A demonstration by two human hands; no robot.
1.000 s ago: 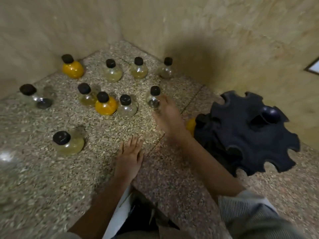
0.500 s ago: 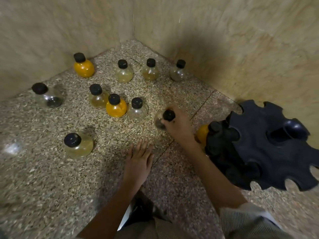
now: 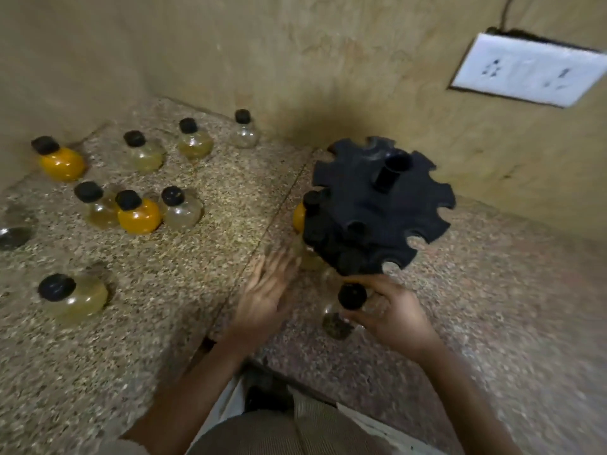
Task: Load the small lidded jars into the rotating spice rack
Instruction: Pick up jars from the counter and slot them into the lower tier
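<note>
**Jar in right hand, just short of the rack**

Speckled stone counter point(image 3: 203, 257), walls closing it at 12 and 9 o'clock; front edge at 6 o'clock by the person's lap. Bare counter lies at 3 to 5 o'clock of the rack.

Count: eight loose jars stand at 9 to 11 o'clock, one more cut by the left border. Two are orange, e.g. point(image 3: 139, 215). One black spice rack point(image 3: 381, 205), an orange jar point(image 3: 299, 216) seated on its 9 o'clock side.

Right hand point(image 3: 391, 315) is closed around a black-lidded clear jar point(image 3: 341, 310), just at 6 o'clock of the rack. Left hand point(image 3: 267, 290) open, fingers spread, blurred, near the rack's 8 o'clock.

Half a second back, that jar was still among the group; left palm lay flat.
</note>
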